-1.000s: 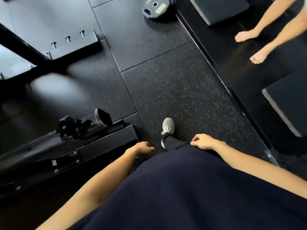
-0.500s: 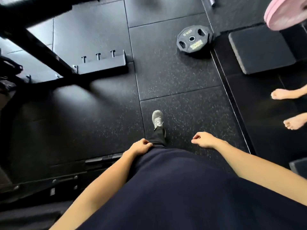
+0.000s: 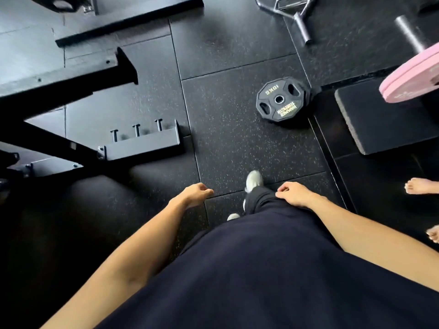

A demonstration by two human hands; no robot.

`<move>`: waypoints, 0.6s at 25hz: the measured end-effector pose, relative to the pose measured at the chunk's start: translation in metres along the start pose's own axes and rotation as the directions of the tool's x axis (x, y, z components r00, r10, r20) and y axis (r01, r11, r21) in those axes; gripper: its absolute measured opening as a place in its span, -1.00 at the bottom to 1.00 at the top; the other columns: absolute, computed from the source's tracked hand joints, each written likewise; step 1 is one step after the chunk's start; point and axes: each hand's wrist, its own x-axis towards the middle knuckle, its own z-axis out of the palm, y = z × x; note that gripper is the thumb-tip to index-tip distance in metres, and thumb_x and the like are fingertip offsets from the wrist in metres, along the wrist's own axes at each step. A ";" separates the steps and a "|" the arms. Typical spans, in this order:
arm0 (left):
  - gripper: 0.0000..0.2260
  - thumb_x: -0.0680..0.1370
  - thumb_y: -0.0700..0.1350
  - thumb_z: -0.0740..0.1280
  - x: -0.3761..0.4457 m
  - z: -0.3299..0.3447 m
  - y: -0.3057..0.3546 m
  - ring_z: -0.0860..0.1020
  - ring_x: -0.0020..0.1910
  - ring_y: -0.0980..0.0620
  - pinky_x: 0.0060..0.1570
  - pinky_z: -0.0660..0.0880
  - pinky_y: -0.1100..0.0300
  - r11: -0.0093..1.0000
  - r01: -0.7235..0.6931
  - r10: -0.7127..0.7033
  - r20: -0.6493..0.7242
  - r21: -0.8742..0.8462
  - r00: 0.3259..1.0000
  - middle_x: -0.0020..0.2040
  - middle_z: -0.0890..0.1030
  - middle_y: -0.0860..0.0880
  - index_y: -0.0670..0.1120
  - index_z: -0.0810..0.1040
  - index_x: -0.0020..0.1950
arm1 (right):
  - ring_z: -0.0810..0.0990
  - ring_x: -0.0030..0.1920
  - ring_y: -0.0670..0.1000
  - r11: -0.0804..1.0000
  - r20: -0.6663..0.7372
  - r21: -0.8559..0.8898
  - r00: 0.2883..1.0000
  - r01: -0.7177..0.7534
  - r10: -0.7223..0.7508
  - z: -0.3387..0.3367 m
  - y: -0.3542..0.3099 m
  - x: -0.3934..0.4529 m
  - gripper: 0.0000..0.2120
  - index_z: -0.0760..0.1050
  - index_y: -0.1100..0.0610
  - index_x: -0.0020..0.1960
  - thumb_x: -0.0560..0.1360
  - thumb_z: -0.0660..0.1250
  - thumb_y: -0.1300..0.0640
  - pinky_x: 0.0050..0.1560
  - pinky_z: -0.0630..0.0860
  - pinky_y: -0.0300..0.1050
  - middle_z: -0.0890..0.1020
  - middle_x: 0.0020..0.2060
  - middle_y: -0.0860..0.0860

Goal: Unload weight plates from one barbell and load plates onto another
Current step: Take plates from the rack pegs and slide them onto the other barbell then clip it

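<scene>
A black 10 kg weight plate (image 3: 282,101) lies flat on the rubber floor ahead of me, a little to the right. At the right edge a pink plate (image 3: 411,78) sits on a barbell sleeve (image 3: 407,32). My left hand (image 3: 194,194) hangs at my side with its fingers loosely curled and nothing in it. My right hand (image 3: 295,193) is also empty, its fingers curled in near my thigh. Both hands are well short of the black plate.
A black rack base (image 3: 142,146) with three pegs and slanted frame beams fills the left. A curved metal bar (image 3: 288,13) lies at the top. A dark pad (image 3: 380,124) lies under the pink plate. Another person's bare feet (image 3: 420,186) are at the right edge.
I have walked forward: the black plate and the rack base have come closer and lower in view, and the pink plate shows more. Both hands stay empty at my sides.
</scene>
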 end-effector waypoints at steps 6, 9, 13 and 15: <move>-0.59 0.58 0.13 0.24 0.097 -0.089 0.052 0.53 0.20 -0.06 0.09 0.43 0.16 0.993 0.081 -0.093 0.155 0.080 0.983 0.28 0.55 -0.07 -0.09 0.51 0.30 | 0.52 0.07 0.02 0.996 0.102 -0.089 0.994 -0.026 0.035 -0.110 -0.084 0.131 -0.87 0.52 -0.03 -0.03 0.48 0.34 -0.06 0.16 0.45 -0.04 0.55 0.03 -0.03; -0.55 0.59 0.18 0.18 0.138 -0.159 0.085 0.48 0.29 -0.07 0.21 0.38 0.14 0.991 0.135 -0.136 0.154 0.022 0.979 0.34 0.51 -0.09 -0.10 0.49 0.32 | 0.53 0.05 0.02 0.989 0.111 -0.144 0.994 -0.006 0.022 -0.177 -0.140 0.189 -0.90 0.49 -0.06 -0.08 0.48 0.34 -0.06 0.19 0.47 0.01 0.57 0.03 -0.02; -0.59 0.61 0.13 0.20 0.191 -0.263 0.126 0.49 0.30 -0.08 0.19 0.36 0.17 0.978 0.099 -0.114 -0.073 -0.186 0.991 0.32 0.54 -0.11 -0.12 0.51 0.31 | 0.52 -0.01 0.04 0.970 0.162 -0.240 0.987 0.049 -0.010 -0.258 -0.222 0.253 -0.83 0.50 0.00 0.03 0.52 0.32 -0.07 0.05 0.46 -0.05 0.55 0.00 0.00; -0.62 0.58 0.14 0.24 0.220 -0.310 0.141 0.50 0.26 -0.06 0.17 0.36 0.17 0.951 0.102 -0.139 -0.107 -0.293 0.985 0.28 0.57 -0.07 -0.06 0.53 0.27 | 0.51 -0.10 0.02 0.961 0.185 -0.263 0.982 0.084 -0.035 -0.290 -0.269 0.288 -0.79 0.50 0.05 0.10 0.54 0.30 -0.05 -0.06 0.43 -0.09 0.55 -0.07 -0.01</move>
